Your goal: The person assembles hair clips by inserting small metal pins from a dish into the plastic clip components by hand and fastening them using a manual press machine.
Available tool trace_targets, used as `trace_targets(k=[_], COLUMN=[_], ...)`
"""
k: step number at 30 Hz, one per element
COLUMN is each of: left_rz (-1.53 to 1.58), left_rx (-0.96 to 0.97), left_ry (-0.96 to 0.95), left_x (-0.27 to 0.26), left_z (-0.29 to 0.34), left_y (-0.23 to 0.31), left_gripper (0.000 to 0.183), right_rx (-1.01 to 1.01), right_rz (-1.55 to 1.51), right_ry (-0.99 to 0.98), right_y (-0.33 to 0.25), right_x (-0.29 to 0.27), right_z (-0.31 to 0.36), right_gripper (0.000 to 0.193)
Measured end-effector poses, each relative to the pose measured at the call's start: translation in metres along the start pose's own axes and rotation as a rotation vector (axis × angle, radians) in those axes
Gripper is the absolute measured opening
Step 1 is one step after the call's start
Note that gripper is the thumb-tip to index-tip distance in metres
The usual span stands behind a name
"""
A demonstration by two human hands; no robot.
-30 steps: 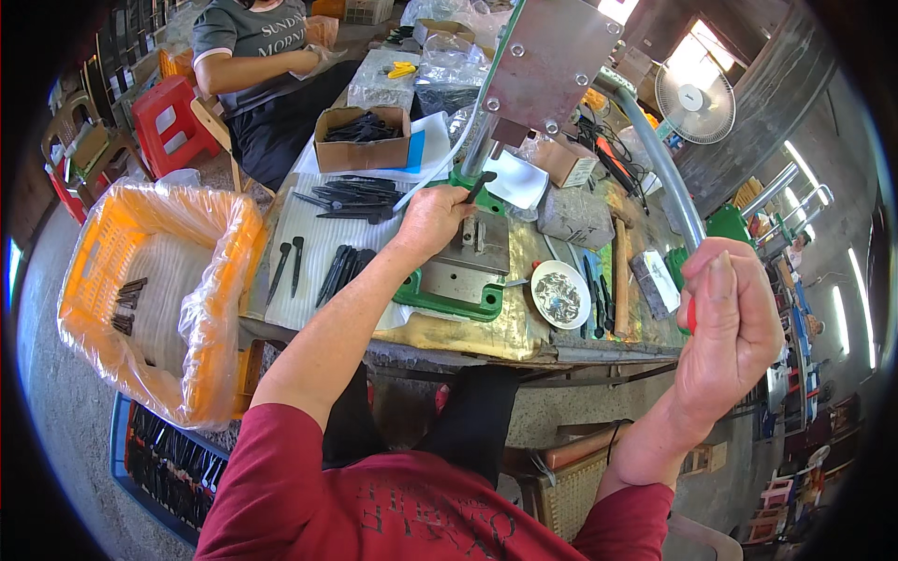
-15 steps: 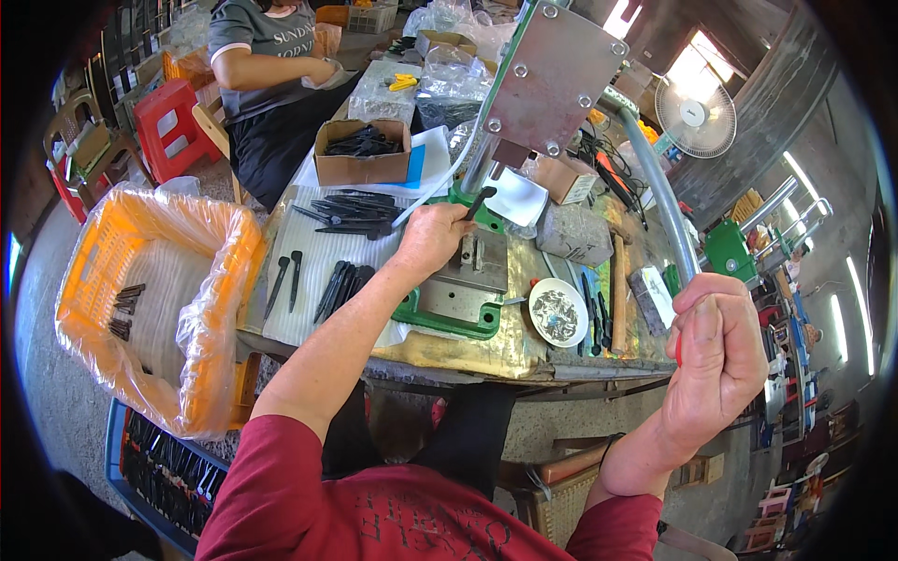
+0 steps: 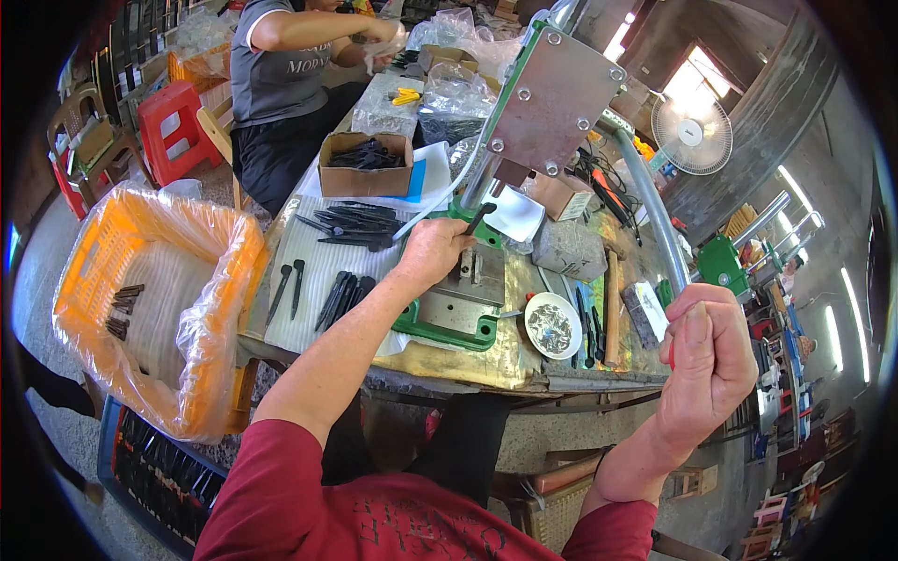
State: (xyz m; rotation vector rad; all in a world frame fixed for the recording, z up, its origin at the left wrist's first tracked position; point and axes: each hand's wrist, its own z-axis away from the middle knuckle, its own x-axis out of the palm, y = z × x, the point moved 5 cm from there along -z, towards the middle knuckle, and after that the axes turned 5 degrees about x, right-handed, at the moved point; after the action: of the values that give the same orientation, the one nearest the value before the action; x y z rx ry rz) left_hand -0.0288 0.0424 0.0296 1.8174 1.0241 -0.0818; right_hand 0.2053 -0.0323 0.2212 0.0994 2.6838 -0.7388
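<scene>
My left hand (image 3: 435, 251) grips a slim black part (image 3: 483, 217) with a knobbed end, held tilted beside the ram of a green hand press (image 3: 557, 103). Under that hand, a small metal fixture (image 3: 475, 269) sits on the press base. My right hand (image 3: 706, 355) is wrapped round the end of the long grey lever (image 3: 647, 192); a bit of red grip shows. On white foam sheeting to the left lie a pile of black parts (image 3: 351, 222), a bunch of others (image 3: 342, 299) and two single ones (image 3: 297, 285). A white bowl (image 3: 563, 353) of small metal pieces stands right of the base.
An orange crate (image 3: 67, 309) lined with plastic stands at left, with a few dark parts inside. Behind the foam is a cardboard box (image 3: 365, 181) of black parts. A hammer (image 3: 613, 309) and wrapped block (image 3: 569, 251) lie right. A co-worker (image 3: 290, 70) sits across the table.
The co-worker's hands have risen and moved right. My left hand keeps its hold on the black part by the press, and my right hand stays on the lever. The view has shifted slightly.
</scene>
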Motion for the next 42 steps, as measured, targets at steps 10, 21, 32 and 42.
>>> trace_targets(k=[10,21,32,42], left_rz=[-0.004,-0.024,-0.016,0.025], left_rx=[0.041,0.139,0.118,0.026], left_ry=[0.032,0.068,0.053,0.051], left_x=[0.002,0.005,0.001,-0.003], left_z=[-0.001,0.000,0.000,-0.013], left_y=[-0.008,-0.007,-0.003,0.001], left_gripper=[0.015,0.016,0.015,0.015], right_rx=[0.062,-0.348,-0.151,-0.106], right_rz=[-0.021,0.153,0.005,-0.037], right_ry=[0.004,-0.078,-0.187,-0.195], right_y=[0.000,0.099,0.028,0.015], right_x=[0.005,0.069,0.018,0.008], right_z=[-0.003,0.073,0.029,0.008], right_gripper=[0.017,0.016,0.012,0.016])
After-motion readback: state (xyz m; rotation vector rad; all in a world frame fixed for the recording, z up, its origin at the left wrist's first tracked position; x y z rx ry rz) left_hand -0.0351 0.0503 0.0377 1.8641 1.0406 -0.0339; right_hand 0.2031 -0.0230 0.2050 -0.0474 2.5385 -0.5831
